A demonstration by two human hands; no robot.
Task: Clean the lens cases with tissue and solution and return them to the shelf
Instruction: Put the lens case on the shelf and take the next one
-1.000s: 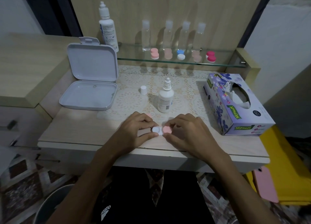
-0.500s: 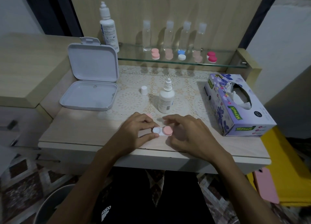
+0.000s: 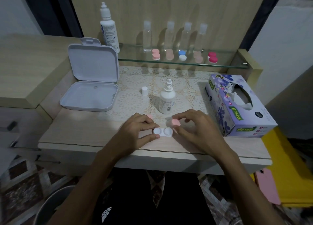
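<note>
Here, a person's left hand (image 3: 135, 131) pinches the left end of a white lens case (image 3: 163, 132) lying near the front edge of the surface (image 3: 76, 131), both of its round wells uncovered. The right hand (image 3: 194, 131) grips a pink cap (image 3: 175, 122) between thumb and fingers, just above and beside the case's right well. A second pink cap (image 3: 149, 116) peeks out behind the left hand. Behind the hands stands a small solution bottle (image 3: 167, 101), its white cap (image 3: 144, 91) set beside it on a lace mat (image 3: 135, 82). A tissue box (image 3: 237, 109) sits to the right, an open white box (image 3: 91, 82) to the left. More lens cases (image 3: 182, 55) line the glass shelf (image 3: 228, 65).
</note>
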